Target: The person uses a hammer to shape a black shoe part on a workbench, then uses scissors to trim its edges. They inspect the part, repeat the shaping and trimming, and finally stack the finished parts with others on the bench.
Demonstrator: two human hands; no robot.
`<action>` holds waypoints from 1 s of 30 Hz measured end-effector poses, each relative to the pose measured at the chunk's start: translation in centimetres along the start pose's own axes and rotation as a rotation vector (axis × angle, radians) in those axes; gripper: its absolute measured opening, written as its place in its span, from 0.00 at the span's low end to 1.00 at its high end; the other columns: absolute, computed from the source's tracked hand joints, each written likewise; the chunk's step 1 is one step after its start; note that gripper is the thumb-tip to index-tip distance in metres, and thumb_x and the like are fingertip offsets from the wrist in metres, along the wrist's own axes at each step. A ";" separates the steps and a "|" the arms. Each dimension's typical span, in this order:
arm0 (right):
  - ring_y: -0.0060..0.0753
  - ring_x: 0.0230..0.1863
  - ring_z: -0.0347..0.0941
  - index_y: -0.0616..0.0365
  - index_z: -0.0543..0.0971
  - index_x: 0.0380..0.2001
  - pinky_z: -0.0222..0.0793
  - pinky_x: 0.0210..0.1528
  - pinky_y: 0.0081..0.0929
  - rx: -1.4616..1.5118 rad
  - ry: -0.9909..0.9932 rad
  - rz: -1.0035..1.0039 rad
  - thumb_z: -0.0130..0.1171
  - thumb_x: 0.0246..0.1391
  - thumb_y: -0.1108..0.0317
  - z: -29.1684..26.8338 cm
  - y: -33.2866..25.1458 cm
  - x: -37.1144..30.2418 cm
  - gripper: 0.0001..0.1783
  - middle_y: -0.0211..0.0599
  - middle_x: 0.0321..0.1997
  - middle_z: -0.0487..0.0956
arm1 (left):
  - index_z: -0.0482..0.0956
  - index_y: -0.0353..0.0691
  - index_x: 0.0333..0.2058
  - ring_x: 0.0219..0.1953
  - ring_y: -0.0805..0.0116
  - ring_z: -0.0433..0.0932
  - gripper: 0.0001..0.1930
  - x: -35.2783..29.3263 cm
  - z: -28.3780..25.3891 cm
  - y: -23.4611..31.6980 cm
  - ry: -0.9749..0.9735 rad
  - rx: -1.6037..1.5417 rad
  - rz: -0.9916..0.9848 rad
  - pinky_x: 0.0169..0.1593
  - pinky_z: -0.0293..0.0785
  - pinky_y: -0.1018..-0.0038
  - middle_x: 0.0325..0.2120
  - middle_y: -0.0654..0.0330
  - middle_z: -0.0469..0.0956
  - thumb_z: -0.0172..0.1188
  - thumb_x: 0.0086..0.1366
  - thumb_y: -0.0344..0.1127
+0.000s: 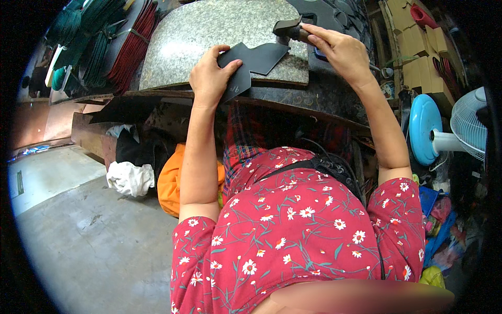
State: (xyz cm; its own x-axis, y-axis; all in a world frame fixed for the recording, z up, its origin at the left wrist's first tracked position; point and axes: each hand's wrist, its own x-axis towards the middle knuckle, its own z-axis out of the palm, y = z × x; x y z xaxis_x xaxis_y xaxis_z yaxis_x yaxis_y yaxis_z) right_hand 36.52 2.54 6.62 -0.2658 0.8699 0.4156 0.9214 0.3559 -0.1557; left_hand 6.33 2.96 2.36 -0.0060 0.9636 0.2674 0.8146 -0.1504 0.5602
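Note:
A flat black cut-out piece of leather-like material [259, 58] lies on a speckled granite slab [209, 31] on the workbench. My left hand [209, 76] presses down on the piece's left end, thumb and fingers spread over it. My right hand [340, 49] grips the brown wooden handle of a small hammer [288, 29], whose dark head hovers just above the slab, right of the black piece. Part of the handle is hidden inside my fist.
Stacks of red and green cut pieces [112, 42] lie left of the slab. Black cut pieces [334, 13] are piled behind it. Cardboard boxes [418, 57] and a blue-and-white fan [444, 133] stand at the right. Cloth bundles [133, 175] sit on the concrete floor under the bench.

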 end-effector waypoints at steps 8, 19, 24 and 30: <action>0.45 0.33 0.82 0.27 0.79 0.55 0.77 0.33 0.38 0.149 -0.089 0.241 0.50 0.65 0.44 0.6 0.6 -1.8 0.19 0.40 0.34 0.84 | 0.82 0.52 0.47 0.41 0.54 0.83 0.23 0.1 -0.1 0.2 -0.010 -0.006 -0.008 0.44 0.77 0.63 0.39 0.57 0.84 0.72 0.53 0.52; 0.45 0.39 0.82 0.27 0.80 0.55 0.78 0.38 0.35 0.337 -0.043 0.204 0.51 0.64 0.43 1.4 0.8 -2.3 0.19 0.36 0.43 0.84 | 0.82 0.51 0.46 0.42 0.54 0.83 0.22 0.0 0.0 0.0 0.006 -0.020 0.018 0.44 0.77 0.62 0.39 0.57 0.84 0.71 0.54 0.51; 0.42 0.38 0.82 0.26 0.80 0.54 0.78 0.36 0.36 0.060 0.059 0.043 0.49 0.65 0.43 -1.4 2.0 -1.5 0.19 0.33 0.41 0.85 | 0.82 0.51 0.46 0.42 0.54 0.83 0.22 0.0 0.0 0.0 0.012 -0.013 0.039 0.44 0.77 0.63 0.40 0.57 0.84 0.71 0.54 0.51; 0.37 0.39 0.84 0.37 0.81 0.55 0.78 0.38 0.27 0.261 0.061 -0.004 0.55 0.65 0.50 2.3 -3.2 0.6 0.18 0.34 0.46 0.85 | 0.82 0.52 0.46 0.42 0.55 0.83 0.22 0.0 -0.3 0.2 -0.030 -0.007 -0.006 0.44 0.77 0.63 0.40 0.58 0.84 0.72 0.53 0.51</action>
State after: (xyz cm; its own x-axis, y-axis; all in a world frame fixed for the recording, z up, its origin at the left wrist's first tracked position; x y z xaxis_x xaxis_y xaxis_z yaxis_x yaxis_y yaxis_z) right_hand 32.73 2.67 5.29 -0.2447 0.8487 0.4689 0.8137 0.4427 -0.3767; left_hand 6.32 2.93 2.67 0.0070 0.9707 0.2402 0.8105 -0.1461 0.5672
